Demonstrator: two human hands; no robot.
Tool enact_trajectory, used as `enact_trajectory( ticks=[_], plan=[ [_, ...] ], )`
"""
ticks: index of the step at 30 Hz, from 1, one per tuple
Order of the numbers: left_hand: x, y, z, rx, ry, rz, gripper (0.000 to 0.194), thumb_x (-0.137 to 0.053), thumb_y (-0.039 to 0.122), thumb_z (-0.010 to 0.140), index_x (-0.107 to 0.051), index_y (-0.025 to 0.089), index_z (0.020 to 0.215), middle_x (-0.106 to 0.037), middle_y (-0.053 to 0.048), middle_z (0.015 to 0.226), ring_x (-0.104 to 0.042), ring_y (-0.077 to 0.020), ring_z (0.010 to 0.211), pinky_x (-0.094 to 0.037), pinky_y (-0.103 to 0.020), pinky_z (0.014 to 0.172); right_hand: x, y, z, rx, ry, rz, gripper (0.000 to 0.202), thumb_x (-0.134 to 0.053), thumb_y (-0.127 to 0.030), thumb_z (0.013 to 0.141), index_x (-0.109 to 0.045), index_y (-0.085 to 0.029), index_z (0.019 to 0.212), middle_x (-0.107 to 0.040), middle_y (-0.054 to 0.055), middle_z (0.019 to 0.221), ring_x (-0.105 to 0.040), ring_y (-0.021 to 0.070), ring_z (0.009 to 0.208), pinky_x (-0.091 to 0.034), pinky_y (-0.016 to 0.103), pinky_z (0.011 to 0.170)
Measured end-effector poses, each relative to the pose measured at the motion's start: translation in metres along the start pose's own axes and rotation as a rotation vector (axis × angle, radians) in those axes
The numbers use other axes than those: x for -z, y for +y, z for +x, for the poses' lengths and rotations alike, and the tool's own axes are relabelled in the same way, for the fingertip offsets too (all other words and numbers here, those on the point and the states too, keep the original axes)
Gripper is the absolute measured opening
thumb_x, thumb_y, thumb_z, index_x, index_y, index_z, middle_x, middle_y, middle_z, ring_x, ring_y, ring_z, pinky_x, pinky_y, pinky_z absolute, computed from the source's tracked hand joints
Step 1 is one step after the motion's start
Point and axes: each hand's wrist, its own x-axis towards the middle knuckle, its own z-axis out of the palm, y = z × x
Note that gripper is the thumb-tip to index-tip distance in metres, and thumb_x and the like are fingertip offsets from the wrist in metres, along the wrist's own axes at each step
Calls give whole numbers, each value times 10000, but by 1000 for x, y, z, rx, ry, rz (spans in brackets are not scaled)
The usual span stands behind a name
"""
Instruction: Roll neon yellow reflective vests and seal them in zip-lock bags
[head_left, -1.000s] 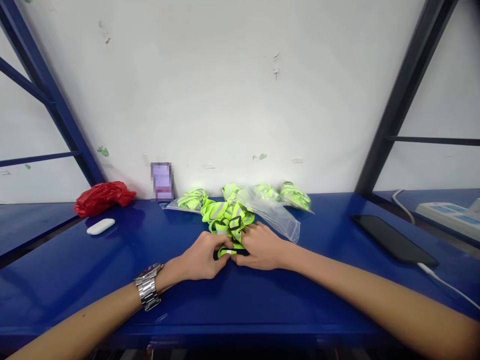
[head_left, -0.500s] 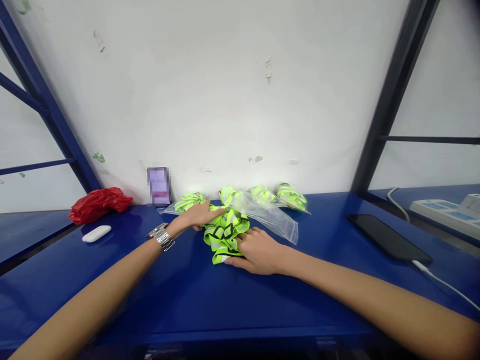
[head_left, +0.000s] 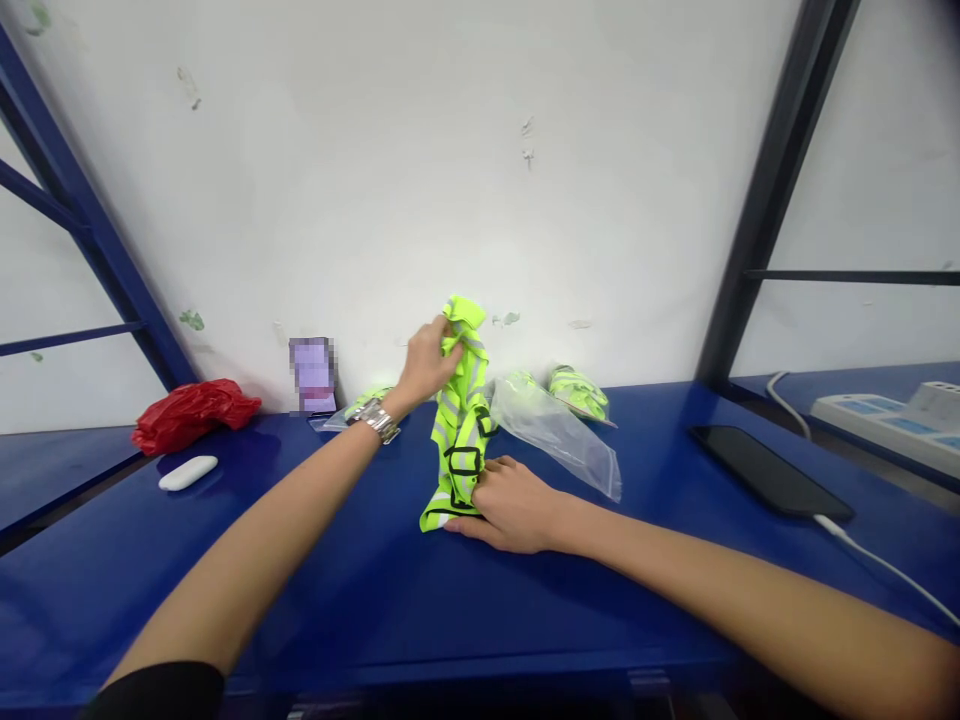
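Note:
A neon yellow-green reflective strap bundle [head_left: 466, 400] with black trim and a black buckle stretches upward from the blue table [head_left: 360, 590]. Its raised upper end is pinched in my left hand [head_left: 429, 362], which wears a metal watch. My right hand [head_left: 516, 505] grips the lower end, close to the tabletop. Just right of the bundle lies a clear plastic bag [head_left: 559, 435]. Behind it are bagged yellow-green bundles, one at the right [head_left: 579, 392] and one at the left [head_left: 373, 394], partly hidden by my left wrist.
At the left are a red plastic bag [head_left: 196, 415] and a white case [head_left: 188, 473]. A phone with a blurred screen [head_left: 313, 375] leans on the wall. A black phone [head_left: 770, 473] with a white cable and a power strip [head_left: 892, 425] are at the right.
My left hand has risen, pulling the upper end of the bundle up into a long strip. My right hand stays low on it. The clear bag has shifted slightly right.

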Motion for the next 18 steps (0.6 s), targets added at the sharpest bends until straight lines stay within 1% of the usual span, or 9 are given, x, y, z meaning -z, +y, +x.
enact_trajectory(
  ticks=[3, 6, 9, 11, 12, 13, 15, 16, 18],
  plan=[
    [-24, 9, 4, -21, -240, 23, 220, -578, 319, 778, -582, 154, 922, -644, -77, 853, -585, -202, 776, -460, -310, 735, -1, 0, -1, 5, 17, -1, 544, -304, -555, 953, -659, -143, 941, -672, 139, 985, -629, 280, 932, -442, 397, 833],
    [-30, 15, 1, -26, -405, 67, 307, -709, 424, 640, -626, 155, 763, -642, -107, 850, -589, -268, 846, -477, -361, 742, -1, 1, -2, 11, 41, 4, 543, -304, -554, 952, -652, -139, 990, -665, 145, 1038, -609, 295, 999, -416, 424, 901],
    [-9, 25, -10, -10, -385, 128, 414, -651, 504, 708, -645, 133, 892, -561, -209, 1145, -492, -396, 1087, -446, -507, 824, 0, 1, -2, 18, 45, 23, 543, -300, -556, 953, -644, -140, 1018, -663, 146, 1047, -609, 289, 1003, -410, 429, 919],
    [14, 34, -27, -55, -277, 159, 380, -505, 441, 855, -604, 129, 1050, -454, -213, 1301, -414, -383, 1194, -386, -549, 918, -1, 2, -2, 11, 46, 28, 556, -299, -564, 949, -644, -133, 1007, -663, 155, 1033, -614, 289, 981, -418, 433, 906],
    [25, 40, -40, -166, -164, 163, 341, -426, 370, 911, -584, 123, 1085, -472, -200, 1283, -448, -337, 1170, -388, -521, 939, -1, 2, -2, 4, 48, 31, 564, -301, -570, 946, -645, -127, 998, -664, 161, 1021, -616, 291, 968, -426, 436, 894],
    [36, 45, -55, -298, -110, 146, 328, -366, 312, 941, -568, 116, 1109, -510, -185, 1234, -490, -292, 1121, -404, -479, 941, -2, 3, -2, 1, 51, 40, 565, -306, -574, 942, -644, -125, 1000, -664, 165, 1021, -615, 294, 965, -434, 440, 883],
    [50, 52, -89, -577, -163, 120, 309, -325, 252, 954, -576, 128, 1086, -576, -151, 1147, -533, -255, 1070, -435, -424, 920, -5, 4, -2, 18, 65, 64, 514, -344, -547, 939, -630, -135, 1054, -655, 163, 1067, -601, 301, 1003, -445, 445, 877],
    [52, 53, -107, -714, -236, 135, 305, -327, 244, 956, -568, 145, 1114, -571, -140, 1197, -522, -257, 1116, -427, -422, 941, -7, 4, -2, 26, 73, 71, 469, -380, -514, 935, -616, -140, 1091, -647, 162, 1102, -591, 303, 1029, -448, 448, 880],
    [49, 48, -139, -762, -288, 205, 356, -342, 290, 967, -498, 125, 1241, -495, -170, 1341, -442, -295, 1255, -372, -465, 1024, -10, 6, -2, 27, 71, 64, 415, -451, -446, 913, -587, -127, 1142, -629, 174, 1144, -582, 308, 1052, -453, 454, 885]
  ],
)
